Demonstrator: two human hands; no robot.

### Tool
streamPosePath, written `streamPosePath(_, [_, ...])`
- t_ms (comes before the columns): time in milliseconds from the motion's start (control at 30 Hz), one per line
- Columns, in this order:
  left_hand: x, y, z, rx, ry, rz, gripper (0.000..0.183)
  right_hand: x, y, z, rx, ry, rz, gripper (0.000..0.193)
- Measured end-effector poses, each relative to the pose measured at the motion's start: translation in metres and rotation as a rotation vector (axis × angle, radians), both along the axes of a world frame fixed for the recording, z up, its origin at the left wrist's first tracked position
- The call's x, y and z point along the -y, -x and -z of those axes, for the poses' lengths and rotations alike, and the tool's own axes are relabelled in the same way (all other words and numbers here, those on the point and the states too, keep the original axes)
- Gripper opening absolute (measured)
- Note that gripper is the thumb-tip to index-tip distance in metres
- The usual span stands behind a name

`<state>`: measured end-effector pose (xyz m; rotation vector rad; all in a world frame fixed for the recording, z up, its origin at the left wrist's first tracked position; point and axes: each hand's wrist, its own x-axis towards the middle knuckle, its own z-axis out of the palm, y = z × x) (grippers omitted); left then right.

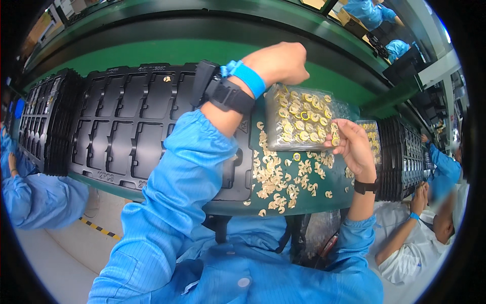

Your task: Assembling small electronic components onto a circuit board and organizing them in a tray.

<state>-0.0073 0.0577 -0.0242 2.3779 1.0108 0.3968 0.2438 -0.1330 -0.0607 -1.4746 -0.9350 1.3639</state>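
Note:
A stack of clear plastic trays (pixel 274 134) stands on the green bench, its pockets filled with small round yellow-and-cream pieces (pixel 305 115). My left hand (pixel 284 63) bends over the stack's far left corner. Its fingers curl down out of sight, so whatever they hold is hidden. At the stack's right edge, my right hand (pixel 350 141) is closed, thumb and fingers gripping the tray rim beside a yellow piece. Many loose cream C-shaped pieces (pixel 273 175) lie scattered on the bench nearer to me, partly overlapping.
Large black compartment trays (pixel 121 119) cover the bench at left, with a taller black stack (pixel 53 119) beyond. Another clear tray (pixel 373 139) and black tray stack (pixel 400 159) stand at right. Other people in blue (pixel 43 200) and white (pixel 412 253) sit on both sides.

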Motion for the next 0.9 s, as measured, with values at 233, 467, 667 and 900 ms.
streamPosePath(233, [0.009,0.032,0.016,-0.031,0.076,-0.174,0.039,0.001,0.000,0.006,-0.025,-0.020,0.033,0.029])
streamPosePath(467, [0.022,0.039,0.062,0.458,0.317,-0.279,0.035,-0.003,0.001,0.009,-0.034,-0.064,0.030,0.029])
streamPosePath(667, [0.038,0.030,0.078,0.631,0.318,-0.280,0.027,0.004,0.002,0.009,-0.036,-0.034,0.080,0.027])
streamPosePath(900, [0.037,0.031,0.081,0.696,0.417,-0.272,0.026,0.004,0.002,0.012,0.003,-0.062,0.096,0.029])
